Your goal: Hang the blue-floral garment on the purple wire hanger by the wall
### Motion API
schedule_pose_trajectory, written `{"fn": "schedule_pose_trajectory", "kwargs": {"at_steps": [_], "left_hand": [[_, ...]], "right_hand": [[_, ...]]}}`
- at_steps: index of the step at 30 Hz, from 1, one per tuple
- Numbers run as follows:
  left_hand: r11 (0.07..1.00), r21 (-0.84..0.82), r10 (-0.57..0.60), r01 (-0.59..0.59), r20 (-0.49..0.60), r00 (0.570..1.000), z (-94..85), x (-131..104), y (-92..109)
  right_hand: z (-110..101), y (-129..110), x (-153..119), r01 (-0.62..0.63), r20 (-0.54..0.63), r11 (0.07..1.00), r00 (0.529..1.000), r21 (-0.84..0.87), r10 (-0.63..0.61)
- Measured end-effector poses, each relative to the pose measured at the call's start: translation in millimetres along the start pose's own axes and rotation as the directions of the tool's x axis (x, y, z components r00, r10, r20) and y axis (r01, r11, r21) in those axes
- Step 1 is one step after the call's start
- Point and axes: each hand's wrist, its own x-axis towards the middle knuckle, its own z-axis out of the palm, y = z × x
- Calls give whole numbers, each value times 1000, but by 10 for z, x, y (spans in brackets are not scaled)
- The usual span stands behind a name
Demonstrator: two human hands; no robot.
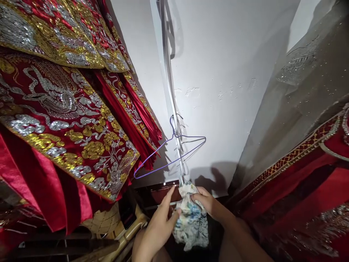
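A crumpled piece of white fabric with blue and green floral print (192, 218), perhaps a garment, hangs bunched at the lower middle. My right hand (208, 202) grips its upper right side, thumb pressed on the front and the other fingers partly hidden behind. On the left side, my left hand (163, 218) has its index finger stretched out and its thumb apart, the thumb tip touching the fabric's edge. Just above both hands, a purple wire hanger (169, 163) hangs bare from a white metal upright (170, 87).
Red costumes with gold and silver sequins (89, 145) hang at the left. Another red beaded garment (300, 182) fills the right side. A white wall (218, 80) stands behind the upright. Bamboo furniture (128, 233) and a woven basket (105, 220) sit low at the left.
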Motion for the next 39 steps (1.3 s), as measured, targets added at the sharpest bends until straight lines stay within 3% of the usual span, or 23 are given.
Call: {"fn": "schedule_pose_trajectory", "kwargs": {"at_steps": [2,4,6,8,10,12,15,17,19,22,25,28,31,35,39], "left_hand": [[995,101,3,-12,88,996,-71,-20,-7],[996,62,55,-68,199,979,-104,14,20],[996,-55,89,-76,301,950,-139,78,53],[993,-118,61,-24,327,943,-220,130,64],[996,-84,13,9,263,965,-361,144,44],[999,27,-40,36,195,980,-539,120,2],[954,292,-87,62,72,994,-785,77,-71],[883,461,-85,90,-32,996,-895,80,-113],[811,572,-84,120,-89,992,-960,109,-145],[753,639,-92,155,-132,987,-1013,159,-170],[764,627,-46,153,-183,982,-1052,182,-177],[818,572,91,63,-237,967,-1058,222,-155],[872,487,219,-39,-319,922,-981,317,-42],[884,420,381,-205,-395,836,-805,498,297],[870,402,458,-284,-448,768,-752,697,578]], "right_hand": [[60,-99,-18,-81,24,994,996,-69,83],[116,-287,-50,-74,186,982,977,-174,106],[125,-529,-65,26,265,968,963,-248,42],[65,-765,-36,129,213,954,975,-271,-71],[-45,-945,50,221,118,936,974,-274,-196],[-155,-1043,196,317,-21,909,942,-271,-334],[-238,-1053,502,467,-219,829,813,-309,-540],[-242,-996,718,497,-186,774,781,-393,-596],[-240,-915,893,467,-137,742,796,-480,-590],[-295,-799,989,409,-157,731,807,-547,-569],[-440,-750,875,385,-189,719,794,-578,-577],[-600,-788,657,333,-220,719,800,-610,-558],[-670,-852,472,296,-210,684,806,-666,-553],[-560,-803,336,328,-113,623,820,-710,-561],[-377,-651,191,416,33,674,863,-611,-504]]}}
